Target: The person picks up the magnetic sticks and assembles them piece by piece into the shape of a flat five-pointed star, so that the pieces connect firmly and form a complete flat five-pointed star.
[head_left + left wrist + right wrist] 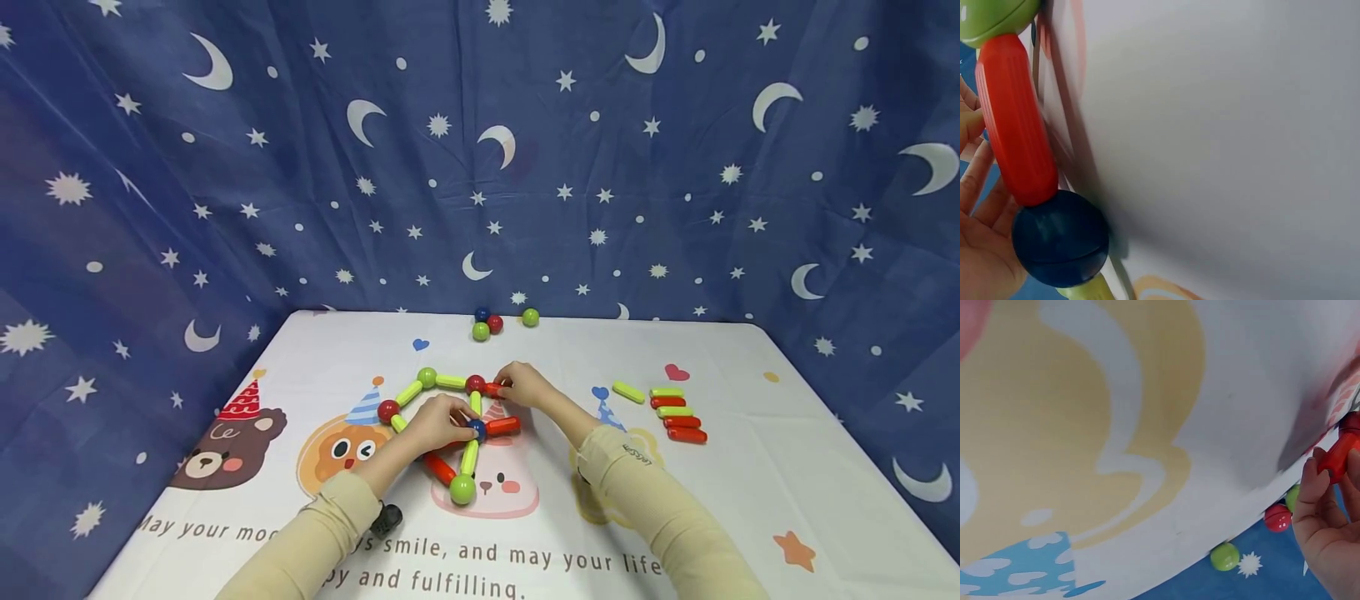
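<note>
A joined figure of magnetic-looking rods and balls lies before me in the head view. My left hand [437, 425] holds the blue ball [477, 429] at its middle, fingertips on it. From that ball a red rod [504, 426] sticks out rightward, and a yellow-green rod [469, 458] runs to the near green ball [462, 489]. My right hand [525, 386] pinches another red rod [491, 389], its end against the upper red ball [476, 384]. In the right wrist view that red rod [1340, 456] sits between thumb and fingers. My left hand hides part of the figure's left side.
Several loose red and yellow-green rods [684, 422] lie at the right. Loose balls, among them a green ball [531, 317], sit by the table's back edge. A blue starry curtain [480, 167] hangs behind. A black device [387, 521] shows at the left wrist.
</note>
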The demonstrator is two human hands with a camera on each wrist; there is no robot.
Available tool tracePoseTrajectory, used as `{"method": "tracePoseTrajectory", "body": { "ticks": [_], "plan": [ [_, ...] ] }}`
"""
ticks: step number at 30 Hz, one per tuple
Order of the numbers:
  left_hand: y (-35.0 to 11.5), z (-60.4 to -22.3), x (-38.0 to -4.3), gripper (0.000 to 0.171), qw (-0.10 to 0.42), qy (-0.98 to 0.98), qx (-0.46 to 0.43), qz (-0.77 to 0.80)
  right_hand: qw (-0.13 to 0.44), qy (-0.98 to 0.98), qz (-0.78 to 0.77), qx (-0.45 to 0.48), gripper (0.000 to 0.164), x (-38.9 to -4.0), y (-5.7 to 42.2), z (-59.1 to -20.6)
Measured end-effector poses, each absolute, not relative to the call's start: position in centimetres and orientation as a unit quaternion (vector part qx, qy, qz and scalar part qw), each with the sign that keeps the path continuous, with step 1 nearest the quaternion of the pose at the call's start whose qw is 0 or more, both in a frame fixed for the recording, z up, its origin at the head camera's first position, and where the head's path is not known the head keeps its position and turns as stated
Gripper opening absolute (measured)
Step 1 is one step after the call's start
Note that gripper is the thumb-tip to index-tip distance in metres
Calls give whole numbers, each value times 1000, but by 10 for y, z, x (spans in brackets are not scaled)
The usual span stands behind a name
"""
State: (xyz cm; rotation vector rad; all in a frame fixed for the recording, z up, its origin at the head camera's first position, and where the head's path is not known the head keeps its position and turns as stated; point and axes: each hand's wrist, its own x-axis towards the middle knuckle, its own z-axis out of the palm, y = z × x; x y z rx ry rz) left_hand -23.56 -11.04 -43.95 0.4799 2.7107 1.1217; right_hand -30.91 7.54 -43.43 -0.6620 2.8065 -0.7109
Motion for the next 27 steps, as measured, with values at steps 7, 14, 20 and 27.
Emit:
{"method": "tracePoseTrajectory", "body": {
  "ticks": [7,14,20,27],
  "plan": [
    [-103,-436,-236,21,93,919,153,353,96,939,-249,-216,16,-309,77,-437],
    [-103,-435,-235,21,107,924,178,320,126,932,-266,-210,19,-300,79,-437],
    [-120,-430,-239,17,142,913,222,311,159,922,-285,-208,22,-289,81,-433],
    [-130,-426,-243,16,165,909,217,316,163,916,-309,-199,20,-282,83,-435]
  ]
}}
